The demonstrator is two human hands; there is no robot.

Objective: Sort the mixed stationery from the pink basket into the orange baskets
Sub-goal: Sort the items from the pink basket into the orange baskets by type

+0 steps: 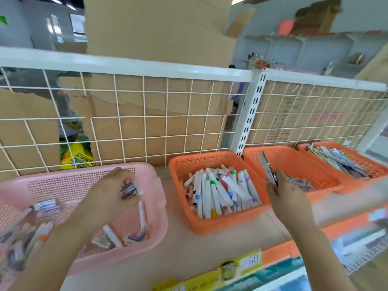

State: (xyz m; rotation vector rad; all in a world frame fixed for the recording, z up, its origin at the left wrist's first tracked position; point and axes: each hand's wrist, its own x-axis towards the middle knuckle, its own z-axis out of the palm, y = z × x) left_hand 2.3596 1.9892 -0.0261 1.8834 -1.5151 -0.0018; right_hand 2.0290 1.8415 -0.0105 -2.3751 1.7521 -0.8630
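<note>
The pink basket (159,198) sits at the left of the shelf with loose erasers, markers and small packets in it. Over its middle my left hand (111,194) grips a few small purple-and-white erasers (128,191) and a white marker. To the right stands an orange basket (212,162) filled with white markers. My right hand (283,194) holds a flat dark packet (268,169) upright over the near edge of the second orange basket (294,158), which has similar packets at its bottom. A third orange basket (357,164) at the far right holds flat silvery packets.
A white wire grid (147,114) backs the shelf, with cardboard behind it and a white slotted upright (249,116) between the panels. A yellow bag (77,156) lies behind the grid. Price tags run along the shelf's front edge (241,267).
</note>
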